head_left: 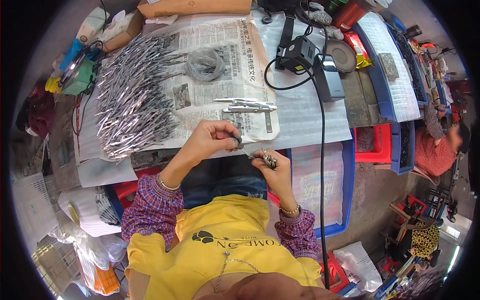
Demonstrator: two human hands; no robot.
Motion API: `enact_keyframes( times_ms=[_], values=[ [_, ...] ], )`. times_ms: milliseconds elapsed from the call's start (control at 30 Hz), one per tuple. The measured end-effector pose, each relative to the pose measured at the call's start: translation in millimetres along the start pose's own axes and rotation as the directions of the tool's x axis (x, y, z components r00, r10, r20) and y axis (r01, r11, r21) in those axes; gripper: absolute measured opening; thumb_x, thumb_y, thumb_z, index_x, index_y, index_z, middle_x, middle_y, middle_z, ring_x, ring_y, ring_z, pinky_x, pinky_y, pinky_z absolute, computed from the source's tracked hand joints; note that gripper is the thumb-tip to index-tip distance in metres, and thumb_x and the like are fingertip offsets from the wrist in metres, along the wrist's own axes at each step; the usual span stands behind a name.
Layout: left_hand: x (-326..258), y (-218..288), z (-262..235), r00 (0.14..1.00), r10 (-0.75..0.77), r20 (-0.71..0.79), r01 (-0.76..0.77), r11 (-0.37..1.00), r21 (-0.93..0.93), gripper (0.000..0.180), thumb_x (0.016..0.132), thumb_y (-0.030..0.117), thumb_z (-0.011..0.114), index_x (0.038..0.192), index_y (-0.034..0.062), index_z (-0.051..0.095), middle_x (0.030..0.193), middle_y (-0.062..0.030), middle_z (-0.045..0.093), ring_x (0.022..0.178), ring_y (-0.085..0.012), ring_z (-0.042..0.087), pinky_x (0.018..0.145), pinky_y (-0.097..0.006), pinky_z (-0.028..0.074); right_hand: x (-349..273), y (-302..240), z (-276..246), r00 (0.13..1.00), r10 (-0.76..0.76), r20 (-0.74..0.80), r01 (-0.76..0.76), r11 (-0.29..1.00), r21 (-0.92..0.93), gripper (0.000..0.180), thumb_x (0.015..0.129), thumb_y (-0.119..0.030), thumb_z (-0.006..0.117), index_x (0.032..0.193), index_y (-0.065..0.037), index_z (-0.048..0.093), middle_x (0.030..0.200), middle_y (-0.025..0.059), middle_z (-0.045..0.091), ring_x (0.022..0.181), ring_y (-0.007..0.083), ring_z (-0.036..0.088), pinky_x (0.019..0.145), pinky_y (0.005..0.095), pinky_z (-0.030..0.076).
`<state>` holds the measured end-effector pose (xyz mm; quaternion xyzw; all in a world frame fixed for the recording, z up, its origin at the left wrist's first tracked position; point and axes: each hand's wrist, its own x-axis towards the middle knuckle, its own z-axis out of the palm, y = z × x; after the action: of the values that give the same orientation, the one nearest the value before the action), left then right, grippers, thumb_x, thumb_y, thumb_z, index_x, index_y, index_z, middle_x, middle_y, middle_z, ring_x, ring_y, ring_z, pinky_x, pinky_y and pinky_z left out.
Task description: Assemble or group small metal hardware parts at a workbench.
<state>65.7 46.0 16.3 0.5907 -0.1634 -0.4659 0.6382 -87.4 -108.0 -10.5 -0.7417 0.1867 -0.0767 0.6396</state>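
Over the front edge of the table, my left hand [212, 140] is closed in a pinch on a small dark piece. A thin metal sliver reaches from its fingertips toward the other hand. My right hand [276, 172] is curled round a bunch of small metal pieces [268, 159], its thumb and forefinger close to that sliver. Just beyond my hands, several slim silvery metal pieces [247, 106] lie side by side on the newspaper [227, 50]. To the left spreads a large heap of similar slim metal pieces [135, 95]. A clear plastic bag [204, 64] with small contents sits farther back.
A black cable [321, 125] runs down from a grey-and-black device [327, 77] on the right. Blue trays [345, 185] stand beside and below the table, near a red stool [377, 142]. A cardboard box [195, 7] borders the far side. Other people [435, 155] sit at right.
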Motion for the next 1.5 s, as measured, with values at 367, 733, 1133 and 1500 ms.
enact_keyframes(
  times_ms=[367,733,1133,1500],
  values=[
    [-2,-12,1,1.000,-0.026,-0.008,0.025,0.999,-0.032,0.014,0.076,-0.002,0.063,0.090,-0.0020,0.061,0.075,-0.0040,0.062,0.068,-0.0089,0.059,0.065,-0.021,0.048,-2,3,4,0.998,0.056,0.006,-0.056,0.998,0.039,0.017,0.071,0.000,0.068,0.088,0.001,0.064,0.072,0.0074,0.062,0.064,0.0110,0.057,0.059,0.0243,0.044],
    [-5,-27,26,0.919,0.267,-0.291,-0.168,0.931,0.324,0.005,0.074,-0.002,0.062,0.079,-0.0026,0.062,0.067,-0.0020,0.062,0.059,-0.0034,0.054,0.052,-0.019,0.043,-4,-4,9,0.990,-0.112,-0.081,0.100,0.985,-0.143,0.017,0.070,0.001,0.067,0.087,-0.001,0.064,0.067,0.0108,0.056,0.057,0.0193,0.053,0.054,0.0270,0.040],
    [-3,-17,16,0.979,0.108,-0.175,-0.100,0.993,0.055,0.012,0.084,0.004,0.056,0.095,0.0023,0.056,0.072,0.0008,0.057,0.060,-0.0042,0.051,0.054,-0.019,0.042,-2,7,3,0.994,0.084,-0.065,-0.079,0.994,0.069,0.014,0.073,-0.003,0.067,0.086,0.003,0.064,0.068,0.0066,0.059,0.060,0.0087,0.049,0.055,0.0239,0.040],
    [-2,-21,25,0.990,0.131,0.043,-0.138,0.946,0.292,0.007,0.080,0.001,0.057,0.086,-0.0004,0.055,0.068,0.0020,0.054,0.061,-0.0036,0.050,0.056,-0.019,0.041,-4,-3,-9,0.998,0.034,0.047,-0.033,0.999,-0.007,0.013,0.072,0.002,0.064,0.085,0.002,0.063,0.068,0.0046,0.058,0.061,0.0080,0.051,0.057,0.0227,0.040]
  ],
)
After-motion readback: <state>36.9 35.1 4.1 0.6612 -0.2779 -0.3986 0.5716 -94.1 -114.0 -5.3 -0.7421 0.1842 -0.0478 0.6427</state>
